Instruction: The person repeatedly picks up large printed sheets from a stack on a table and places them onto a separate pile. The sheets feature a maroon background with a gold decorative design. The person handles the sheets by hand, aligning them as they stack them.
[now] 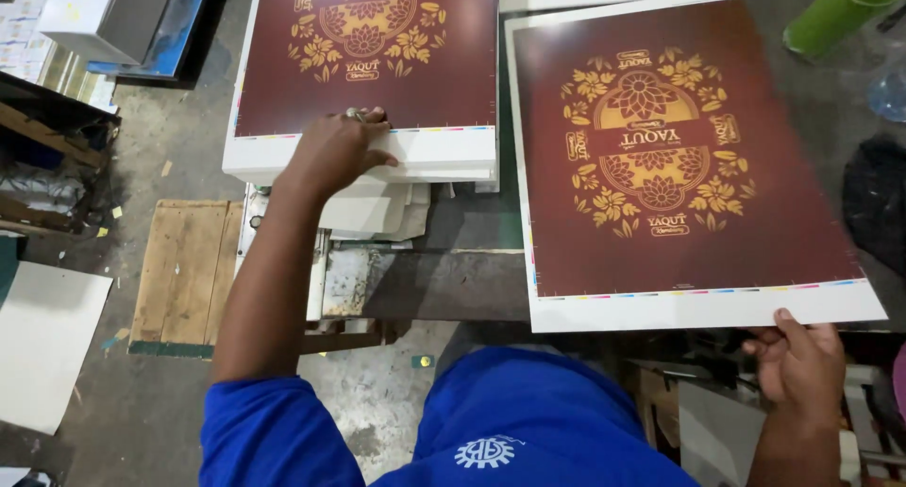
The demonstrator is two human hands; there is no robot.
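At the bottom of the frame the person's blue shirt fills the near edge, both arms reaching up into the picture. At lower right the right hand (800, 362) grips the near white margin of a large printed sheet (689, 166), thumb on top and fingers tucked out of sight beneath it. The sheet is dark maroon with a gold floral design and a thin strip of colour patches along its lower edge; it lies tilted over the right half of the frame, hiding most of what is under it.

Left of centre, the left hand (335, 152) presses flat, fingers spread, on the near white edge of a stack of sheets (368, 81) bearing the same maroon and gold print. A ring shows on one finger. The stack's top is cut off by the upper edge of the frame. Below it, loose grey card pieces (373, 209) stick out over the worn metal bench (425, 284).

On the floor at left lies a wooden pallet (184, 275), and a pale board (47, 341) is cut off at the left edge. In the upper left a box (113, 15) sits among shelving, its contents impossible to make out. A green tube (835, 15) lies in the upper right corner, partly cut off, with a dark bundle (878, 213) below it too dim to identify.
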